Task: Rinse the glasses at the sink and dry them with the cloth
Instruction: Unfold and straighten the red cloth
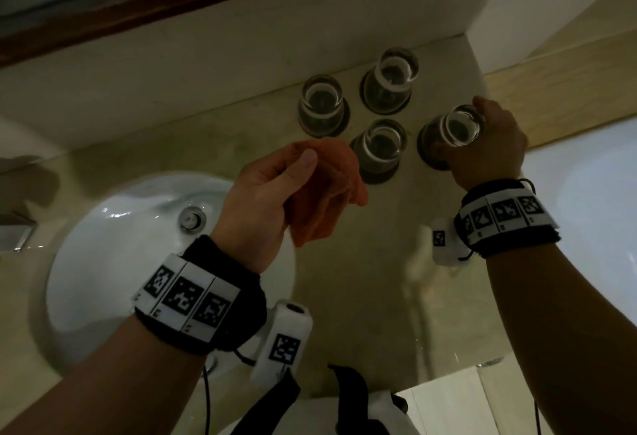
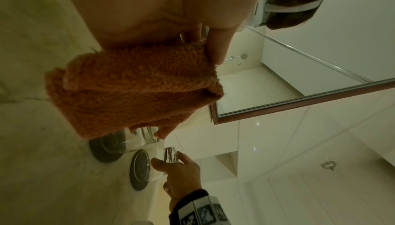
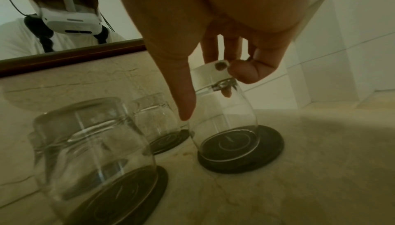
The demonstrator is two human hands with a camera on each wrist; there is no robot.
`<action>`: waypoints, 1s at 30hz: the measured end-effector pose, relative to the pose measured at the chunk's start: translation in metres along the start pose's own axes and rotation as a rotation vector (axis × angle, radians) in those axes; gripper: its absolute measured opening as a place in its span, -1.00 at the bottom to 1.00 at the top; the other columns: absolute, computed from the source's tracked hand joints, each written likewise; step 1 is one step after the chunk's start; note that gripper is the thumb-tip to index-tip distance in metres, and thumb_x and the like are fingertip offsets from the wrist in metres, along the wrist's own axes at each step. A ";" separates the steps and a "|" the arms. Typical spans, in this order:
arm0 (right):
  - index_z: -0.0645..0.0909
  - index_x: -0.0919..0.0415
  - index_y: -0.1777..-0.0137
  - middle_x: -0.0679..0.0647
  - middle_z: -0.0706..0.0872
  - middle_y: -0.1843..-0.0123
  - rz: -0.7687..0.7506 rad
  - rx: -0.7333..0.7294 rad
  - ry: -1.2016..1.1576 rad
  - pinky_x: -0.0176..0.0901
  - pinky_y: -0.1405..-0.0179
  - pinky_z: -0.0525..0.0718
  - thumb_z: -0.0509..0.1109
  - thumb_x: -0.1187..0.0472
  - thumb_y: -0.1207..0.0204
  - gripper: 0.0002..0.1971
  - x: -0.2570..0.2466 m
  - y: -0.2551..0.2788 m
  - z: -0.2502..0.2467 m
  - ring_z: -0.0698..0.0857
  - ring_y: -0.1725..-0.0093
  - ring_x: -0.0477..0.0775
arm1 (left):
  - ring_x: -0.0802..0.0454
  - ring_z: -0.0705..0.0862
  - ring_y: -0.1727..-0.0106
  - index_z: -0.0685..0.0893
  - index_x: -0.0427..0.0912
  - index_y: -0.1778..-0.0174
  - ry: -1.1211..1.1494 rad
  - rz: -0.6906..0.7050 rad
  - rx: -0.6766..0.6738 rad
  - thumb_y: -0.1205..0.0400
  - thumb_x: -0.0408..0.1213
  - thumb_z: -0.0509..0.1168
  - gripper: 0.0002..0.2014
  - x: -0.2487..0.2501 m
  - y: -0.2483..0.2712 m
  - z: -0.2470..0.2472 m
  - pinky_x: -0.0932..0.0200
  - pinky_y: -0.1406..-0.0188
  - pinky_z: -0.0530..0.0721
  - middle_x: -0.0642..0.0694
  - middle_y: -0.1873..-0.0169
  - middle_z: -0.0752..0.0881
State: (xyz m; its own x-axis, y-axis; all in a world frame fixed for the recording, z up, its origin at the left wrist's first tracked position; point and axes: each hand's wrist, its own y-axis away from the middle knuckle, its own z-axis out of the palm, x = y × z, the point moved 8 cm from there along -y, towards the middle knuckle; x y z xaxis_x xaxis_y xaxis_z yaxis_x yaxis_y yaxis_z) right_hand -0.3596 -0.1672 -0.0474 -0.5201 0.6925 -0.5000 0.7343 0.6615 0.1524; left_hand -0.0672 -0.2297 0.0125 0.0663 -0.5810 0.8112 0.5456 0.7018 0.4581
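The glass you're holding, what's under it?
Under the glass gripped by the right hand sits a round dark coaster on the counter. Nothing shows inside the glass.

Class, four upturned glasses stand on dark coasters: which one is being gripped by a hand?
The rightmost glass: the right hand grips its base; nothing touches the other three.

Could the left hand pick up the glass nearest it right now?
Probably not as is: the left hand is already holding the orange cloth. The nearest glass stands upside down on its coaster, with nothing blocking the way.
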 end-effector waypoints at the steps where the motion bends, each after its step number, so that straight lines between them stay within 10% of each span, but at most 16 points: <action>1: 0.42 0.16 -0.65 0.24 0.51 -0.58 0.014 -0.009 -0.003 -0.07 -0.45 0.49 0.73 0.10 -0.32 -0.10 -0.002 0.003 -0.001 0.56 -0.51 0.26 | -0.60 0.69 -0.03 0.64 -0.47 -0.27 0.020 -0.001 0.002 -0.73 -0.18 0.17 -0.59 0.000 0.001 -0.001 -0.41 -0.05 0.62 -0.62 -0.05 0.72; 8: 0.59 0.10 -0.43 0.07 0.70 -0.27 -0.035 0.182 -0.268 -0.05 -0.26 0.65 0.57 -0.12 -0.41 -0.38 -0.051 0.038 -0.054 0.71 -0.22 0.11 | -0.71 0.60 -0.22 0.57 -0.54 -0.34 0.145 0.014 0.046 -0.68 -0.27 0.17 -0.57 0.006 0.013 -0.017 -0.72 -0.25 0.47 -0.69 -0.19 0.63; 11: 0.62 0.02 -0.36 -0.14 0.76 -0.06 -0.236 -0.030 -0.326 -0.06 -0.02 0.77 0.48 -0.24 -0.47 -0.46 -0.107 0.067 -0.047 0.77 0.06 -0.07 | -0.92 0.46 -0.08 0.49 -0.66 -0.32 0.243 0.017 -0.058 -0.60 -0.29 0.22 -0.50 0.013 0.025 -0.014 -0.80 0.10 0.41 -0.82 -0.17 0.54; 16: 0.61 -0.02 -0.40 -0.23 0.75 -0.17 -0.554 -0.637 -0.295 -0.18 -0.10 0.77 0.26 -0.14 -0.71 -0.63 -0.185 0.141 0.009 0.75 -0.06 -0.24 | -0.95 0.29 0.23 0.43 -0.73 -0.18 0.197 0.187 -0.034 -0.45 -0.28 0.26 -0.44 0.042 0.055 -0.031 -0.71 0.50 0.30 -0.90 -0.02 0.40; 20: 0.54 -0.31 0.25 -0.32 0.60 0.34 -0.650 -0.775 -0.508 -0.16 0.21 0.53 0.15 -0.23 -0.63 -0.74 -0.233 0.190 0.011 0.56 0.31 -0.19 | -1.02 0.33 0.21 0.47 -0.67 -0.22 0.200 0.258 0.120 -0.45 -0.37 0.14 -0.51 0.057 0.096 -0.070 -0.83 0.45 0.29 -0.88 0.13 0.44; 23: 0.64 -0.12 0.06 -0.21 0.71 0.19 -0.803 -0.795 -0.478 -0.06 0.11 0.72 0.30 -0.30 -0.47 -0.70 -0.262 0.222 0.009 0.72 0.17 -0.04 | -0.88 0.38 0.31 0.47 -0.64 -0.22 0.189 0.324 0.255 -0.41 -0.40 0.12 -0.50 0.067 0.131 -0.097 -0.39 0.51 0.41 -0.77 0.20 0.52; 26: 0.62 0.00 0.03 -0.13 0.72 0.16 -0.917 -0.752 -0.475 -0.08 0.13 0.71 0.47 -0.03 -0.50 -0.83 -0.287 0.245 0.007 0.73 0.17 -0.06 | -0.82 0.54 0.30 0.52 -0.51 -0.23 0.159 0.357 0.341 -0.36 -0.43 0.07 -0.50 0.075 0.168 -0.117 -0.10 0.42 0.46 -0.74 0.14 0.57; 28: 0.64 0.09 0.06 -0.05 0.72 0.21 -0.949 -0.715 -0.513 0.02 0.23 0.72 0.49 0.17 -0.56 -0.93 -0.303 0.256 0.005 0.72 0.24 -0.01 | -0.88 0.56 0.05 0.56 -0.47 -0.22 0.170 0.395 0.345 -0.39 -0.43 0.12 -0.54 0.083 0.188 -0.125 -0.42 0.23 0.70 -0.79 -0.06 0.53; 30: 0.67 0.19 0.02 0.09 0.74 0.20 -0.969 -0.726 -0.550 0.08 0.30 0.75 0.48 0.24 -0.59 -0.94 -0.319 0.270 0.006 0.72 0.27 0.06 | -0.50 0.71 -0.06 0.62 -0.46 -0.22 0.130 0.451 0.403 -0.41 -0.32 0.32 -0.53 0.089 0.207 -0.139 -0.35 -0.05 0.75 -0.56 -0.06 0.68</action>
State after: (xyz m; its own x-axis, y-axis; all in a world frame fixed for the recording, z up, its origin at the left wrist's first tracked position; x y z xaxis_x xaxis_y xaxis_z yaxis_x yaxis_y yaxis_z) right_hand 0.0071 -0.2114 0.1481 -0.3278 -0.2350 -0.9150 -0.3183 0.9394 -0.1273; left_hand 0.1678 -0.1937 0.1290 0.3322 -0.2188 0.9175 0.0830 0.9757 0.2026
